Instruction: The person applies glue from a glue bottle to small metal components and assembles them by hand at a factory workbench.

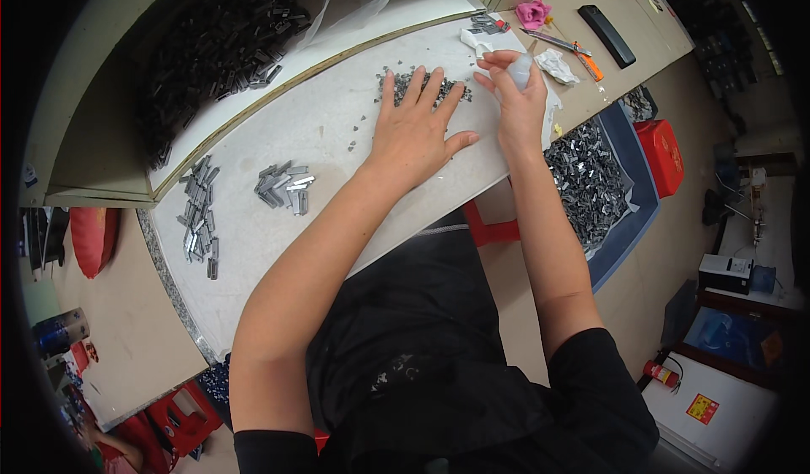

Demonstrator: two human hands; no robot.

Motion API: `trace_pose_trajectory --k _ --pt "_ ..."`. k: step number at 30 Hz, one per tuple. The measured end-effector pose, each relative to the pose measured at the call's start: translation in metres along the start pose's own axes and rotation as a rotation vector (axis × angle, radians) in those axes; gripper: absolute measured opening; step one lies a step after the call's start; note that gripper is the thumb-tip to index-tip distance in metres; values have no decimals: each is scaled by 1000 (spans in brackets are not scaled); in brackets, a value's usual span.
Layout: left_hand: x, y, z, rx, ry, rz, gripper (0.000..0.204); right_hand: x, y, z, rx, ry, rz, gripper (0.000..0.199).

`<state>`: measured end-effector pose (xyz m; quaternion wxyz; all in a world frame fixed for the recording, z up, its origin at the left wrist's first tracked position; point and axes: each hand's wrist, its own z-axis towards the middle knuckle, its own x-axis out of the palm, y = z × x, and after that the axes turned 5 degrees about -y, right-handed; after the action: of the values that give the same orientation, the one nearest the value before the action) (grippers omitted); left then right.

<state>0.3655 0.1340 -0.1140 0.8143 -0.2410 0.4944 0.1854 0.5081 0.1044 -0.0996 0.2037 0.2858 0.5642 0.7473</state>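
Observation:
My left hand (413,128) lies flat with fingers spread on the white worktop (278,246), its fingertips on a pile of small dark metal bits (422,81). To its right, my right hand (516,102) is closed around a small translucent plastic bottle (521,70), held upright just beside that pile. Two loose groups of grey metal clips lie on the worktop to the left: one (285,187) near the middle and one (199,216) at the left edge.
A raised shelf (253,77) behind the worktop holds a big heap of dark metal parts (219,43). A blue bin (629,212) of grey clips (586,178) stands below right, next to a red box (662,155). A pink object, black bar and orange cutter lie on the far table.

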Motion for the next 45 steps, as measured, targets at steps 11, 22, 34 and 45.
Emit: trace_pose_trajectory --k 11,22,34,45 --pt "2 -2 5 38 -12 3 55 -1 -2 2 47 19 23 17" --pt "-2 1 3 56 -23 -6 52 -16 -2 14 -254 145 -700 15" --pt "-1 -1 5 83 -5 -9 54 -11 5 28 -339 261 -1017 25" --pt "3 -13 8 102 30 -1 61 -65 16 33 -32 -9 -245 13"
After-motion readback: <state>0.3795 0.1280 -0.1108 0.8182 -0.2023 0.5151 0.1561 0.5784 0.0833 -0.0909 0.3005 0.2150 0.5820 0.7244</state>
